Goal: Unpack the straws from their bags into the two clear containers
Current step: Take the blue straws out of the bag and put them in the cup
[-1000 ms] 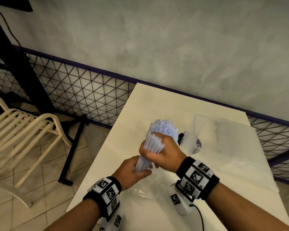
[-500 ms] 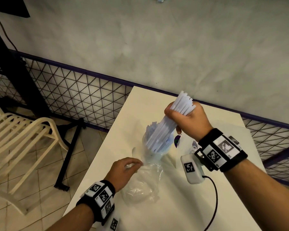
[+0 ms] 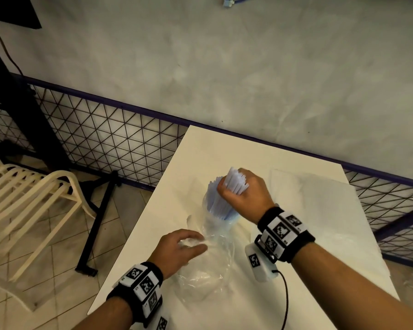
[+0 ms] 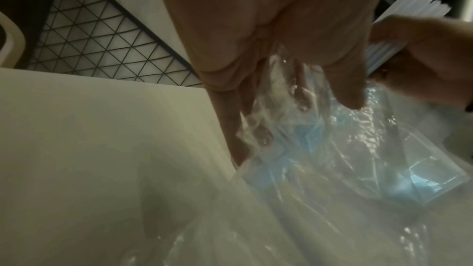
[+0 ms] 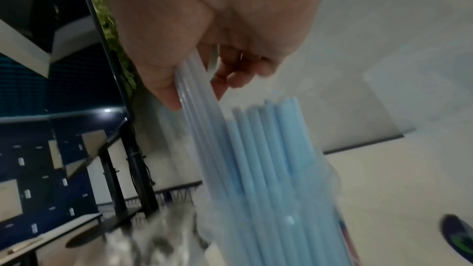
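Observation:
My right hand grips a bundle of pale blue straws near its top. The bundle's lower ends reach down into a clear container that stands on the white table. In the right wrist view the hand clasps the held straws beside other straws standing upright. My left hand pinches the crumpled clear bag just in front of the container. In the left wrist view its fingers hold the bag. A second container is not visible.
A large flat plastic bag lies on the table to the right. The table's left edge drops to a tiled floor with a white chair and a black stand leg. A wire mesh fence runs behind.
My right hand pulled the bundle up out of the bag, then lowered it into the container. My left hand let go of the straws and stayed on the limp bag.

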Available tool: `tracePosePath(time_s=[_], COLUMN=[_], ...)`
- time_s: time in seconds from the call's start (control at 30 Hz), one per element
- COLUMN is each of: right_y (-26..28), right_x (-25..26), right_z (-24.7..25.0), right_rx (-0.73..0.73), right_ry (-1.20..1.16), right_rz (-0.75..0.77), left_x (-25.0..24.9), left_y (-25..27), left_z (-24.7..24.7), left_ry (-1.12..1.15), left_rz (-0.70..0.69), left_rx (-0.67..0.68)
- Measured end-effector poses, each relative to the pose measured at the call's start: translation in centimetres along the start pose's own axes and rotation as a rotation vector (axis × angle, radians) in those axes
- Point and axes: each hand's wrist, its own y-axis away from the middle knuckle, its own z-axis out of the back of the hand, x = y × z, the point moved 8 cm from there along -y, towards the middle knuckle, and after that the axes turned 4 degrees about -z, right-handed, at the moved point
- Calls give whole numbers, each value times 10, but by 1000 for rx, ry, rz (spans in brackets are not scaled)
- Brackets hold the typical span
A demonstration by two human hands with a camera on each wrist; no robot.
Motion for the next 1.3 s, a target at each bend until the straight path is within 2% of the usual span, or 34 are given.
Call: tracePosePath(time_s=[0.17, 0.3, 0.4, 0.47, 0.53, 0.63, 0.7, 0.8, 0.87, 1.1, 1.2, 1.3], right_y=[16, 11, 10, 11, 13, 17, 15, 9, 8, 13, 11, 12], right_x=[-20, -29, -14, 2, 20, 33, 29, 14, 9, 22, 17, 13], right_z=[-17, -20, -8, 7, 14, 4, 3, 13, 16, 27, 18, 0], right_rx=[-43, 125, 198, 107, 13, 13, -10, -119, -151, -226, -191, -96], right_ry=[20, 109, 2, -107, -100, -9, -62, -317, -360, -555, -471, -177], right_rz=[-131, -123, -57, 26, 140, 227, 209, 82, 32, 96, 104, 160], left_x=[1, -8, -10, -9, -8, -9, -10, -9, -9, -13, -14, -16], left_y=[0, 2, 5, 7, 7, 7, 8, 9, 10, 10, 10, 9], left_z=[-3, -3, -1, -1, -1, -2, -3, -3, -2, -1, -1, -1], left_ry=[-119, -154, -104, -90, -56, -47, -45, -25, -29, -92, -102, -124], left_rz=[-37, -84, -72, -76, -70, -71, -78, -71, -70, -95, -102, -110], left_rx=[116, 133, 123, 121, 115, 117, 122, 121, 120, 101, 99, 93])
